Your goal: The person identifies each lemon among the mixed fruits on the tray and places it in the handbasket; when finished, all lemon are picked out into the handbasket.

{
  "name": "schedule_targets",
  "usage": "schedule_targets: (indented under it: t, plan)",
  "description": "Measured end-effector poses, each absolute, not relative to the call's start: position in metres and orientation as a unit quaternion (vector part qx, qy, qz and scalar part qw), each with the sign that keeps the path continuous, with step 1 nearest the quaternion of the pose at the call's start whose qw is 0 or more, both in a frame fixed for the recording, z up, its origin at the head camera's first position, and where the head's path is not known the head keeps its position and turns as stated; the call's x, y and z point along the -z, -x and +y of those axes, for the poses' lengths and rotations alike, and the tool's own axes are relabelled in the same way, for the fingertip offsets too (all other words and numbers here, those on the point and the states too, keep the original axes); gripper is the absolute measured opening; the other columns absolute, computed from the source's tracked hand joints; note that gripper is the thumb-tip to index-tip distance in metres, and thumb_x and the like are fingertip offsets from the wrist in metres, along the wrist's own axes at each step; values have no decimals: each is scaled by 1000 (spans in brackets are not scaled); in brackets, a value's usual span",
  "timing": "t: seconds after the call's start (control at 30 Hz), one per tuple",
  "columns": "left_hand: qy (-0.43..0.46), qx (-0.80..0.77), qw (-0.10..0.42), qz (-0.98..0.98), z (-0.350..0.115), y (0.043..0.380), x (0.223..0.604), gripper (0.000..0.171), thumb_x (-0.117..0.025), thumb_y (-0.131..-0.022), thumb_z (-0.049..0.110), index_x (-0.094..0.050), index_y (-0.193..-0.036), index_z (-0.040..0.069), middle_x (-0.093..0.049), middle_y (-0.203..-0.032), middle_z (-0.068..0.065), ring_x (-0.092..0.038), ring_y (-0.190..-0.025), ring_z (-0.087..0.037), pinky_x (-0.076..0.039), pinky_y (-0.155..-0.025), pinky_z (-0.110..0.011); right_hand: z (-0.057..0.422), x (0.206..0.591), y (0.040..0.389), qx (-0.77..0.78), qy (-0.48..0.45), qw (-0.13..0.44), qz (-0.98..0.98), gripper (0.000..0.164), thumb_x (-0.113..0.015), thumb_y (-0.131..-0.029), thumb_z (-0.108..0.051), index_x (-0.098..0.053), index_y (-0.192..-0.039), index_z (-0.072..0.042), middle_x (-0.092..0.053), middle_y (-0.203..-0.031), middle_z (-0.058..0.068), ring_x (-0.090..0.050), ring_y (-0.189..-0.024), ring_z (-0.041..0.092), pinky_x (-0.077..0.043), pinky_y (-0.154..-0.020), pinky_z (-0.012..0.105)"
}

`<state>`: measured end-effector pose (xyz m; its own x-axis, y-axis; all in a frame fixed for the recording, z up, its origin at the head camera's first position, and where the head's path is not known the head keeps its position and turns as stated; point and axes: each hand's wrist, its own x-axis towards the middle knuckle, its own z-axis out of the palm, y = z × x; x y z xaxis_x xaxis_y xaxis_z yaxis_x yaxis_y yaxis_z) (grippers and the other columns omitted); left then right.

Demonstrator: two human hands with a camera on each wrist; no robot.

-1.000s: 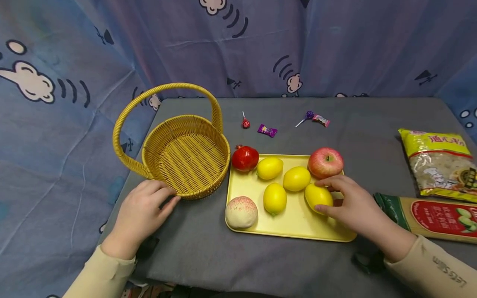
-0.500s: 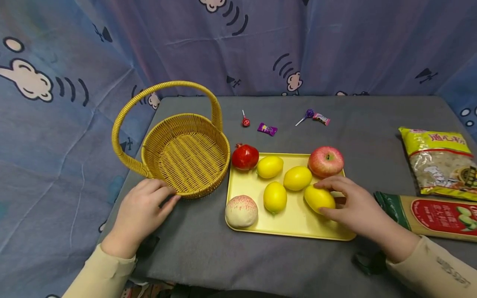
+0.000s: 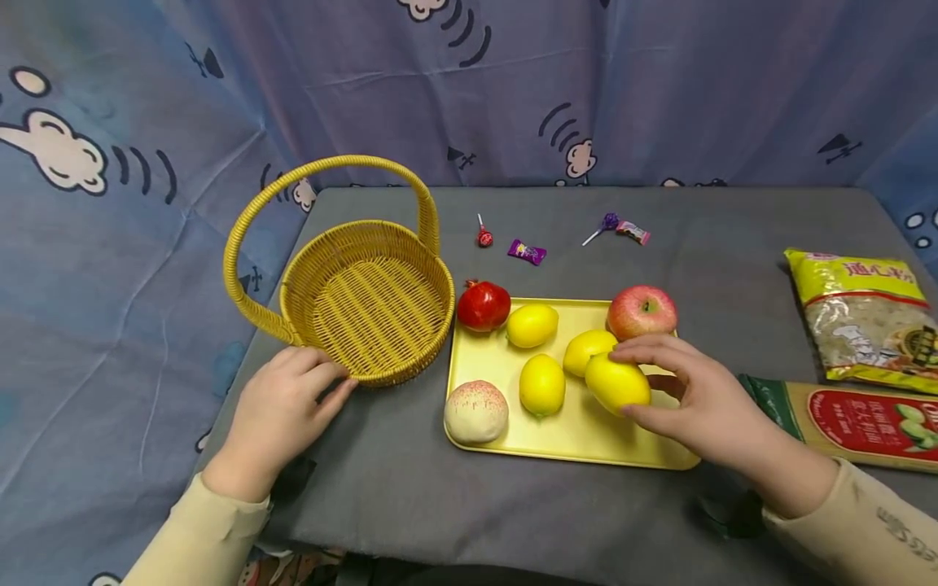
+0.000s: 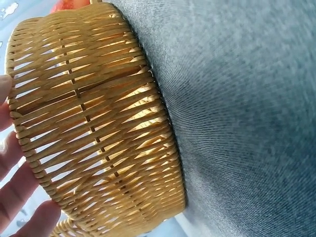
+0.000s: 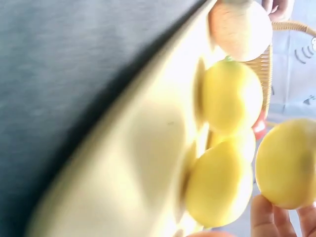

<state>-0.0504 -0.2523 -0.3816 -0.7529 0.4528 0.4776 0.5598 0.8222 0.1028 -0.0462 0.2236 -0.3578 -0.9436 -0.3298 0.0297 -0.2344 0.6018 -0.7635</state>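
My right hand (image 3: 696,399) pinches a yellow lemon (image 3: 617,384) between thumb and fingers, over the right part of the yellow tray (image 3: 572,448). In the right wrist view the held lemon (image 5: 286,163) is raised apart from the lemons on the tray. Still on the tray are three lemons, one of them (image 3: 542,385) near the middle, plus a peach (image 3: 476,412), a pomegranate (image 3: 484,307) and an apple (image 3: 642,312). At the left, my left hand (image 3: 289,415) grips the near rim of a woven basket (image 3: 374,313) with a tall handle; its fingertips show along the rim in the left wrist view.
Behind the tray lie a red lollipop (image 3: 484,236), a purple candy (image 3: 527,252), a purple lollipop (image 3: 610,221) and a pink candy (image 3: 633,233). A macaroni bag (image 3: 865,317) and a long red-labelled noodle pack (image 3: 872,423) lie right. A patterned curtain (image 3: 513,89) hangs behind the grey table.
My right hand has lifted the lemon off the tray and moved it slightly left; it now overlaps the lemon behind it. The left hand stays at the basket rim.
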Motion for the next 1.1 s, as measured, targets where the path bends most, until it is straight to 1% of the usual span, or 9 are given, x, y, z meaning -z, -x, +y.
schedule_targets:
  t: [0.2, 0.37, 0.43, 0.6, 0.77, 0.97, 1.1]
  plan:
    - [265, 118, 218, -932, -252, 50, 380, 15, -84, -83, 23, -76, -87, 11, -65, -86, -4, -62, -84, -27, -53, -75, -43, 208, 342, 56, 457, 207, 34, 864, 54, -88, -78, -5, -68, -127, -13, -57, -130, 0, -53, -114, 6, -50, -89, 11]
    - [260, 113, 215, -935, -251, 51, 380, 14, -84, -84, 24, -76, -87, 12, -65, -87, -4, -62, -86, -27, -53, -77, -43, 190, 326, 69, 478, 243, 20, 844, 54, -86, -77, 3, -69, -126, -12, -57, -129, 0, -53, -114, 10, -49, -92, 11]
    - [261, 112, 216, -934, -251, 51, 379, 14, -83, -84, 24, -76, -87, 12, -65, -88, -4, -62, -86, -27, -54, -77, -43, 182, 321, 74, 482, 252, 19, 839, 53, -85, -77, 3, -69, -126, -12, -57, -130, -1, -54, -116, 10, -50, -91, 12]
    - [266, 113, 218, -932, -250, 50, 378, 15, -82, -85, 25, -76, -88, 12, -65, -88, -3, -62, -87, -27, -54, -77, -42, 158, 311, 91, 503, 270, 26, 821, 51, -83, -78, 6, -69, -125, -9, -59, -129, -1, -58, -116, 12, -53, -92, 18]
    - [269, 109, 221, -931, -252, 49, 380, 14, -82, -86, 25, -76, -88, 13, -65, -88, -3, -62, -86, -26, -54, -77, -42, 129, 306, 110, 507, 268, 44, 818, 50, -83, -80, 2, -69, -126, -10, -59, -130, -3, -57, -117, 11, -53, -93, 20]
    - [268, 109, 222, -931, -251, 50, 383, 12, -80, -88, 25, -76, -89, 13, -65, -89, -3, -62, -86, -26, -54, -77, -42, 91, 300, 135, 503, 296, 73, 809, 50, -84, -81, -4, -68, -128, -11, -59, -131, -3, -56, -120, 13, -55, -96, 30]
    - [264, 107, 224, -932, -251, 49, 384, 13, -80, -88, 26, -76, -88, 14, -65, -89, -2, -62, -86, -25, -54, -76, -41, 62, 296, 152, 502, 315, 97, 800, 51, -85, -81, -8, -68, -129, -14, -59, -130, -3, -57, -117, 14, -55, -96, 35]
